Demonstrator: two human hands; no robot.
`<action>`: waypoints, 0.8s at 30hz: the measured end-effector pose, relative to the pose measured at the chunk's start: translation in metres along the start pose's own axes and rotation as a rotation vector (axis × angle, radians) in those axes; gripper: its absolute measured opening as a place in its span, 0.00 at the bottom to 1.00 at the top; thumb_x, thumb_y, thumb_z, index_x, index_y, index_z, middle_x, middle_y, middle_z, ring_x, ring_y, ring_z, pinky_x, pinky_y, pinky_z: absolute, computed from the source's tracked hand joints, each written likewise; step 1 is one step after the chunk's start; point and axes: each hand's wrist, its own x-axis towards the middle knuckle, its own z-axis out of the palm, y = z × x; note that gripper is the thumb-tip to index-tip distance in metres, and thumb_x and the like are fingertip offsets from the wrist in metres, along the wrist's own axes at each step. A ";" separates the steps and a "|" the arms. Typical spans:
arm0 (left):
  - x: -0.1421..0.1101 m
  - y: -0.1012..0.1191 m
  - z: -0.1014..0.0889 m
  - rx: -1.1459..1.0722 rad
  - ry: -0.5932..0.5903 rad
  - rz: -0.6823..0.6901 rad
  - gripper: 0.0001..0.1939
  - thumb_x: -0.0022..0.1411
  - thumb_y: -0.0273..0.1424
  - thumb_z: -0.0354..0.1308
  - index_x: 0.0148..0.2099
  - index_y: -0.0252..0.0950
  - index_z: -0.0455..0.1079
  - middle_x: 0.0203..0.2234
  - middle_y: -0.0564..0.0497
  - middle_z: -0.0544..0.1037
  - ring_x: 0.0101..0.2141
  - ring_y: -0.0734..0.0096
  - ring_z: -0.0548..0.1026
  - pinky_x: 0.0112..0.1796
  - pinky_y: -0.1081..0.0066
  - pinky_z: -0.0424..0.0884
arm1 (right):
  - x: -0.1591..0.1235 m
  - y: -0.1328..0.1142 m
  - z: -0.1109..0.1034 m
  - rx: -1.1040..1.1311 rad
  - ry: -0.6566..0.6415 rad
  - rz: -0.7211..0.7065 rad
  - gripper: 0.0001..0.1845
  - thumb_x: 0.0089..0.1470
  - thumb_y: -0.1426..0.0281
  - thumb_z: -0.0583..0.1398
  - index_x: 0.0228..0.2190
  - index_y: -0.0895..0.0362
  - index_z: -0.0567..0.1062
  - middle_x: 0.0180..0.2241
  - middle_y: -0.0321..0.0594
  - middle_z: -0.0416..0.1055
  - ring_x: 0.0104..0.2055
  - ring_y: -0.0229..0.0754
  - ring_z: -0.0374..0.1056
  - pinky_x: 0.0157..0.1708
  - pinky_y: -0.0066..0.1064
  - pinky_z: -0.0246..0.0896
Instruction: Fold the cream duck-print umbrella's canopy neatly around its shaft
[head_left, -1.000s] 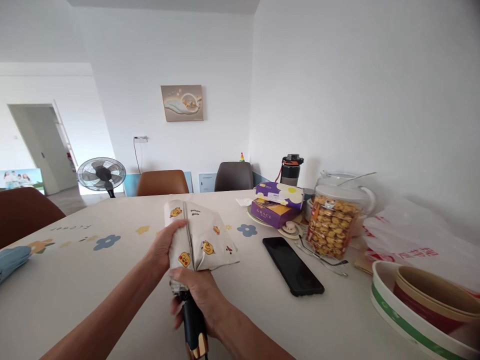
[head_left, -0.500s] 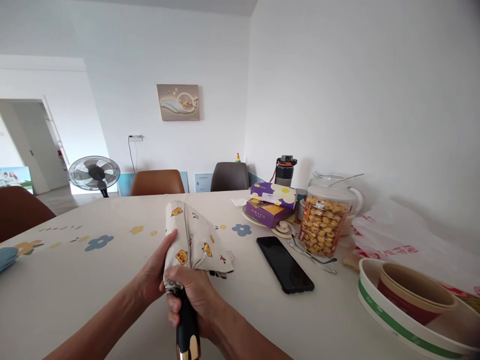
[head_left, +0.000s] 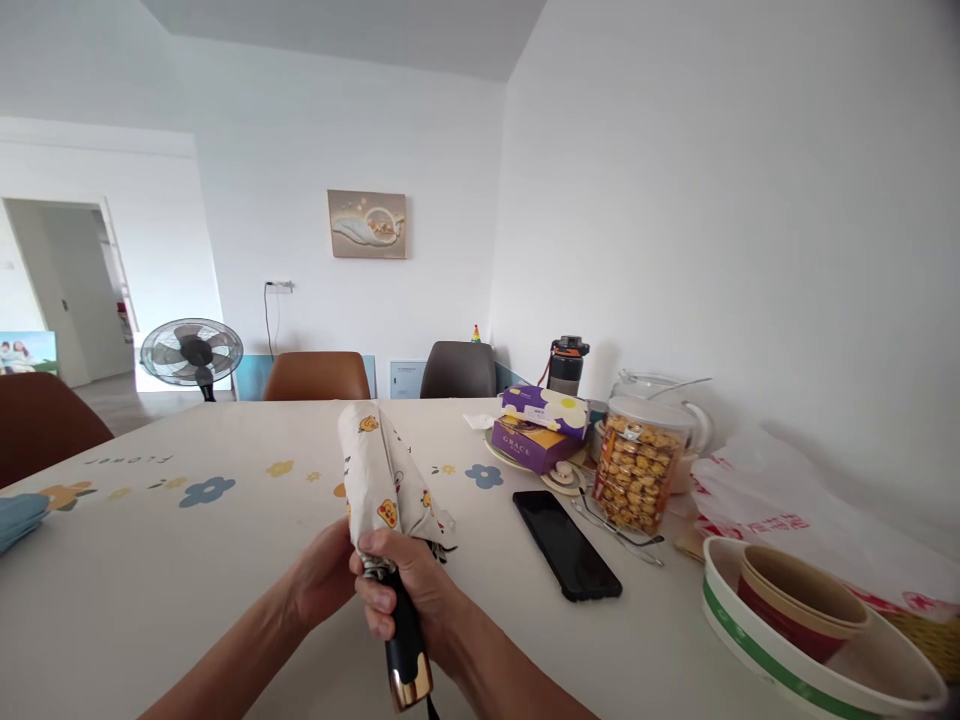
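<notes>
A folded umbrella [head_left: 372,465], white with small yellow cartoon faces, points away from me over the table. Its canopy is wrapped on the left, while a loose flap bulges out on the right. My right hand [head_left: 411,578] is closed round the join of canopy and handle, thumb on the cloth. Below it the black handle [head_left: 407,640] ends in a gold-coloured cap, with a bit of dark strap under it. Against the canopy's left lower side lies my left hand [head_left: 324,578], closed on the umbrella; its fingertips are hidden behind the cloth.
Right of the umbrella lie a black phone [head_left: 566,545] and glasses [head_left: 616,530]. Beyond stand a snack jar [head_left: 637,465], purple boxes [head_left: 534,440] and a bottle [head_left: 566,366]. A white-green bowl [head_left: 780,650] holds brown paper bowls [head_left: 799,605]. Blue cloth [head_left: 21,518] lies far left.
My left hand has slid down the canopy towards the handle, its thumb no longer on the front. The umbrella sits slightly further right, and my view has tilted up a little.
</notes>
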 end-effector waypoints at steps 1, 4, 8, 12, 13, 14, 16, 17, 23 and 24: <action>0.001 -0.002 0.001 0.030 0.008 -0.011 0.07 0.53 0.23 0.51 0.23 0.30 0.65 0.15 0.51 0.67 0.21 0.72 0.68 0.27 0.72 0.67 | 0.001 0.000 -0.001 -0.012 -0.005 0.004 0.09 0.46 0.67 0.54 0.22 0.60 0.67 0.07 0.28 0.53 0.08 0.30 0.47 0.09 0.22 0.45; 0.001 -0.005 0.003 0.069 0.001 -0.003 0.07 0.51 0.22 0.50 0.21 0.31 0.64 0.15 0.52 0.65 0.20 0.73 0.67 0.26 0.72 0.67 | 0.004 0.002 -0.004 -0.031 -0.010 -0.019 0.10 0.45 0.66 0.55 0.23 0.61 0.68 0.07 0.27 0.53 0.07 0.29 0.46 0.09 0.21 0.45; -0.001 -0.003 0.004 0.041 -0.072 0.002 0.06 0.51 0.24 0.50 0.25 0.30 0.66 0.20 0.48 0.70 0.27 0.69 0.71 0.32 0.70 0.68 | 0.004 0.001 -0.004 -0.077 -0.040 -0.044 0.11 0.45 0.65 0.56 0.23 0.61 0.68 0.07 0.27 0.53 0.07 0.28 0.46 0.08 0.21 0.44; -0.001 -0.003 0.005 0.024 -0.119 0.007 0.06 0.51 0.26 0.50 0.28 0.29 0.67 0.20 0.48 0.70 0.28 0.67 0.71 0.34 0.68 0.69 | 0.003 -0.001 -0.004 -0.135 -0.048 -0.046 0.11 0.45 0.64 0.56 0.23 0.60 0.67 0.07 0.27 0.53 0.06 0.29 0.47 0.07 0.21 0.43; 0.000 -0.004 0.005 0.023 -0.130 0.003 0.06 0.50 0.26 0.50 0.28 0.29 0.67 0.20 0.48 0.70 0.28 0.67 0.71 0.34 0.67 0.69 | 0.003 -0.001 -0.004 -0.148 -0.046 -0.044 0.11 0.45 0.64 0.56 0.23 0.60 0.67 0.07 0.27 0.53 0.06 0.29 0.47 0.07 0.21 0.42; 0.000 -0.005 0.006 0.024 -0.138 -0.001 0.06 0.49 0.26 0.50 0.28 0.30 0.67 0.20 0.48 0.70 0.28 0.66 0.71 0.34 0.67 0.69 | 0.003 -0.001 -0.005 -0.159 -0.042 -0.041 0.11 0.45 0.63 0.56 0.23 0.60 0.67 0.07 0.27 0.53 0.06 0.29 0.48 0.07 0.21 0.42; 0.001 -0.007 0.006 0.017 -0.145 0.004 0.06 0.48 0.25 0.50 0.27 0.30 0.67 0.20 0.48 0.70 0.29 0.66 0.71 0.34 0.66 0.69 | 0.005 0.000 -0.006 -0.175 -0.032 -0.039 0.11 0.45 0.63 0.56 0.24 0.60 0.67 0.07 0.26 0.53 0.07 0.29 0.48 0.08 0.21 0.42; 0.001 -0.007 0.006 0.013 -0.144 0.009 0.05 0.47 0.25 0.50 0.26 0.30 0.66 0.20 0.48 0.70 0.29 0.66 0.71 0.34 0.66 0.69 | 0.005 0.000 -0.006 -0.179 -0.029 -0.039 0.12 0.46 0.63 0.56 0.24 0.60 0.67 0.07 0.26 0.53 0.07 0.29 0.48 0.08 0.21 0.42; 0.005 -0.010 0.002 0.011 -0.144 0.021 0.04 0.46 0.25 0.51 0.26 0.31 0.66 0.20 0.48 0.71 0.30 0.66 0.71 0.33 0.69 0.68 | 0.007 0.001 -0.011 -0.208 -0.044 -0.007 0.11 0.47 0.63 0.55 0.24 0.60 0.66 0.07 0.26 0.53 0.07 0.28 0.47 0.08 0.21 0.43; 0.006 -0.011 0.002 0.005 -0.138 0.024 0.04 0.46 0.25 0.51 0.26 0.31 0.66 0.20 0.48 0.71 0.30 0.66 0.71 0.32 0.70 0.68 | 0.007 0.001 -0.011 -0.211 -0.040 -0.007 0.11 0.47 0.63 0.55 0.24 0.60 0.66 0.07 0.26 0.53 0.07 0.28 0.47 0.08 0.21 0.43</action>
